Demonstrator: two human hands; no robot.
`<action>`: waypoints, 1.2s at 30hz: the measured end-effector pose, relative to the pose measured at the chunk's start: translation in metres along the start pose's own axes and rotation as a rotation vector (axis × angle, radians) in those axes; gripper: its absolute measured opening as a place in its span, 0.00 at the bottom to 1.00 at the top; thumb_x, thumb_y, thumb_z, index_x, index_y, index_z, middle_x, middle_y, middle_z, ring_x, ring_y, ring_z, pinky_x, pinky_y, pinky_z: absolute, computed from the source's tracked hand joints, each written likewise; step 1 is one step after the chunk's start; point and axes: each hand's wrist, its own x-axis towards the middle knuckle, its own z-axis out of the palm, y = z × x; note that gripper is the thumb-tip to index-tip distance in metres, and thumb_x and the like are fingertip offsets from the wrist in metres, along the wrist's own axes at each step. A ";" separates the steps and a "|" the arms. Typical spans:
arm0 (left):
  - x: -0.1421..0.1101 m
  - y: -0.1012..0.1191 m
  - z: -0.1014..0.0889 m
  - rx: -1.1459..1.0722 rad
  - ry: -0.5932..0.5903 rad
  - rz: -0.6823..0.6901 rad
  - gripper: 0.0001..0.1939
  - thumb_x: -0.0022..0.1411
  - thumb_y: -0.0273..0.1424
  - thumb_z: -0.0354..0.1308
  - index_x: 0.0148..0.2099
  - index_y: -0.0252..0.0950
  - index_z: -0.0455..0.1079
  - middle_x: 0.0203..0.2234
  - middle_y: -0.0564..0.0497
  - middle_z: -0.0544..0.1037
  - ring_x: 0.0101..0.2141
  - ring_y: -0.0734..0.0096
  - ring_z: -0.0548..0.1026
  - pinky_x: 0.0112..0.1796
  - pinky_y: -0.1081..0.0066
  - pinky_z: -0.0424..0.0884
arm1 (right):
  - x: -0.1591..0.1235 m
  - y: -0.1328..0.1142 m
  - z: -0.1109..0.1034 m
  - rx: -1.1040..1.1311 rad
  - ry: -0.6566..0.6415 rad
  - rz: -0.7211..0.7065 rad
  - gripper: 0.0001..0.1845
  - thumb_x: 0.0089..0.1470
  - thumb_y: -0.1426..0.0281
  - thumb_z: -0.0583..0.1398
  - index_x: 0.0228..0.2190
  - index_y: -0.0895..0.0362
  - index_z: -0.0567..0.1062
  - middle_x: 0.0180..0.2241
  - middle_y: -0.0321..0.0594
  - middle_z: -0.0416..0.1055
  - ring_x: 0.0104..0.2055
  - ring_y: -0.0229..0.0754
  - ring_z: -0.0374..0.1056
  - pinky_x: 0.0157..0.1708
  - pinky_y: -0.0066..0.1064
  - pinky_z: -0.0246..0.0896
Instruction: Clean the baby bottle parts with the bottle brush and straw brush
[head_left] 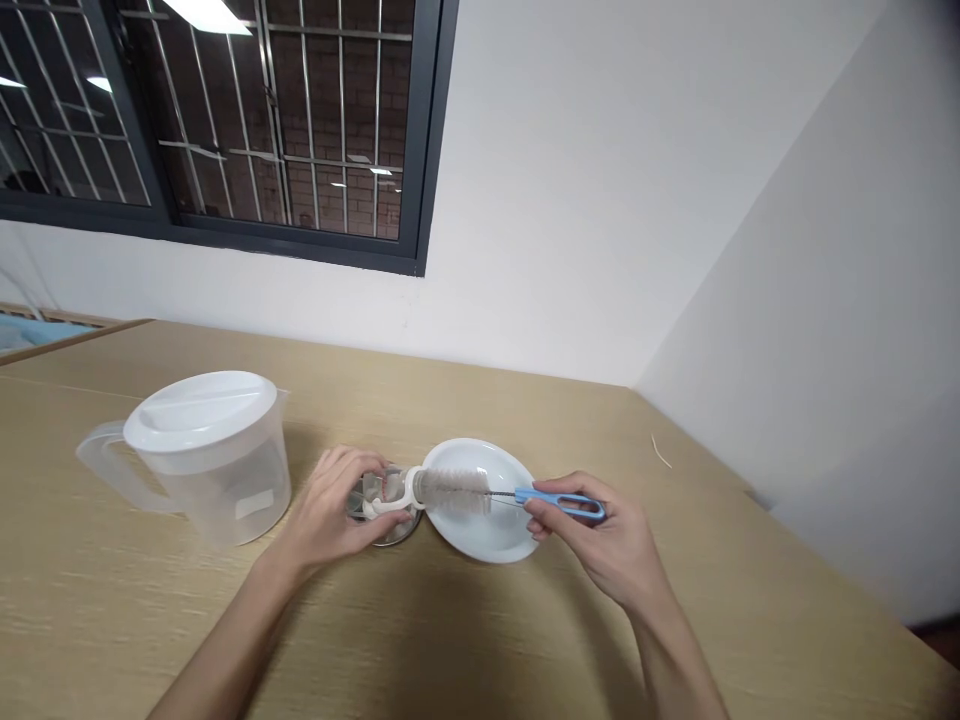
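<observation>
My right hand pinches the blue looped handle of a bottle brush, which lies level with its pale bristles pointing left. My left hand is closed around a small clear bottle with a white collar and a white curved handle, tipped on its side with its mouth to the right. The tip of the bristles meets the white collar; how far it reaches inside I cannot tell. Below the bristles is a white bowl. A round shiny metal dish shows partly under the bottle and my left hand.
A translucent pitcher with a white lid stands to the left, its handle facing left. A thin pale strand lies on the wooden table at the right. Behind the table are a white wall and a barred window.
</observation>
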 end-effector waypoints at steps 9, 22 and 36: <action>0.002 0.007 0.001 -0.009 -0.144 0.047 0.05 0.66 0.33 0.54 0.39 0.38 0.69 0.37 0.48 0.75 0.39 0.65 0.70 0.41 0.65 0.64 | 0.000 -0.004 -0.004 0.040 0.026 -0.009 0.18 0.44 0.59 0.70 0.31 0.59 0.78 0.21 0.43 0.76 0.24 0.46 0.75 0.27 0.35 0.76; 0.006 0.016 -0.006 0.134 -0.273 -0.040 0.09 0.70 0.33 0.45 0.41 0.38 0.65 0.40 0.47 0.72 0.39 0.61 0.66 0.40 0.61 0.60 | -0.005 -0.014 0.010 0.076 0.094 0.009 0.19 0.43 0.57 0.71 0.30 0.58 0.77 0.21 0.41 0.77 0.24 0.44 0.75 0.28 0.33 0.75; -0.002 0.000 0.008 0.174 0.006 0.066 0.11 0.63 0.34 0.57 0.46 0.37 0.62 0.50 0.40 0.73 0.52 0.55 0.69 0.50 0.57 0.64 | -0.006 -0.010 0.008 0.163 0.003 -0.006 0.16 0.45 0.60 0.70 0.29 0.58 0.77 0.18 0.38 0.73 0.17 0.39 0.69 0.18 0.29 0.69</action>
